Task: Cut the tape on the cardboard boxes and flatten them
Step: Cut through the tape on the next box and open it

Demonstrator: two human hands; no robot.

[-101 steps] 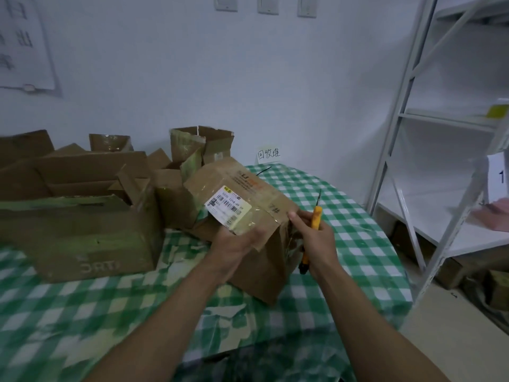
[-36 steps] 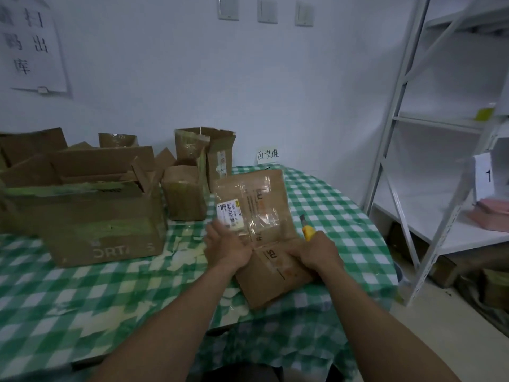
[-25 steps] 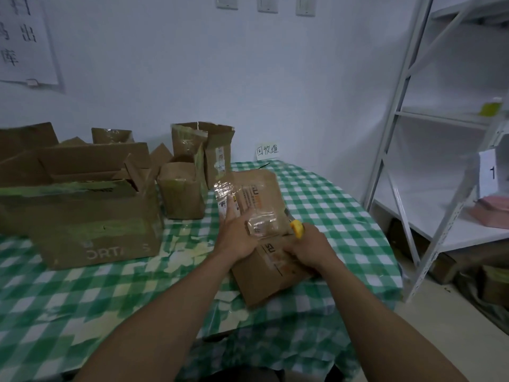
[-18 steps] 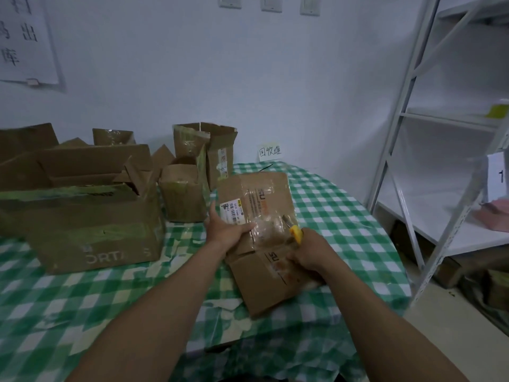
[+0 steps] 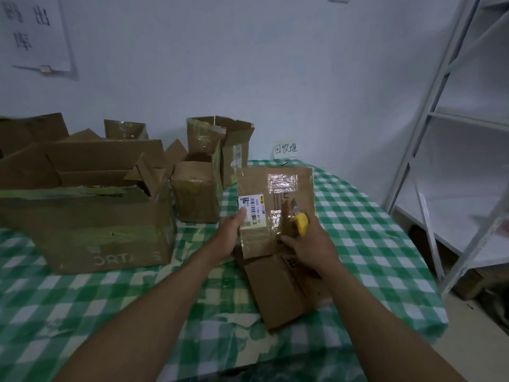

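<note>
Curled round the yellow knife (image 5: 300, 226), our right hand (image 5: 311, 246) rests on the half-flattened box (image 5: 275, 290) on the table (image 5: 371, 244) while our left hand (image 5: 230, 238) pinches its labelled edge, so we should press it flat, blade turned away, before tackling the other boxes (image 5: 91, 224) behind.

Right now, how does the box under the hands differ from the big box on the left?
The flattened box is collapsed; the big box stands upright, flaps open. The flattened box carries a white label; the big box shows greenish tape. Both are brown cardboard.
</note>
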